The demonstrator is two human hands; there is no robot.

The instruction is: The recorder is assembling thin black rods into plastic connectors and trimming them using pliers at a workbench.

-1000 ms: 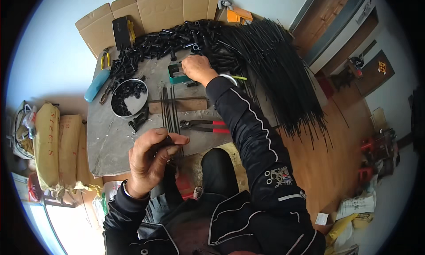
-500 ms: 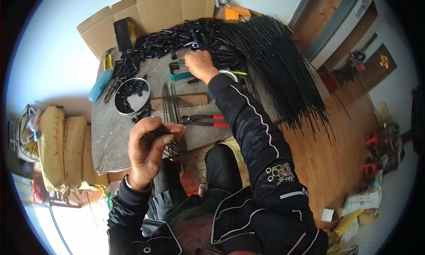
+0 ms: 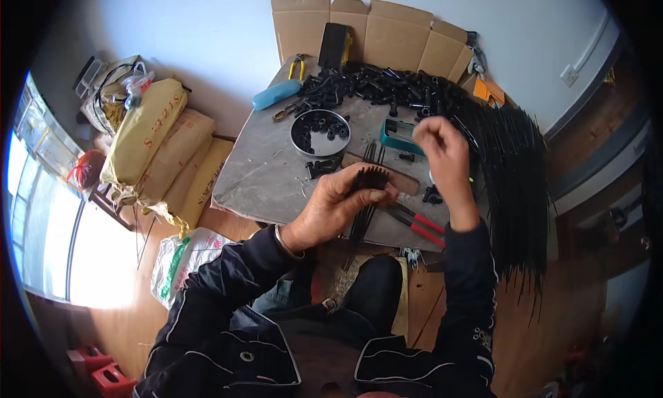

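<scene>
My left hand (image 3: 331,208) is wrapped round a bundle of thin black rods (image 3: 371,177), above the near edge of the table. The rods' upper ends stick out in a row over the fingers, and their lower lengths hang below the hand. My right hand (image 3: 445,153) is raised just right of a green open-topped box (image 3: 400,137), fingers curled and thumb drawn in. Whatever its fingertips may hold is hidden. A round bowl (image 3: 320,151) with small black rings in it stands left of the box. Red-handled pliers (image 3: 425,229) lie partly under my hands.
Short black tubes (image 3: 394,87) are heaped along the table's far side, before a cardboard screen (image 3: 397,35). Long black rods (image 3: 514,184) overhang the right edge. Yellow-handled pliers (image 3: 297,66) and a blue case (image 3: 276,94) lie far left. Full sacks (image 3: 148,136) lean beside the table.
The whole view has swung left, so the table sits further right. My right hand has drawn back from the green box toward me. The rod ends in my left hand now show.
</scene>
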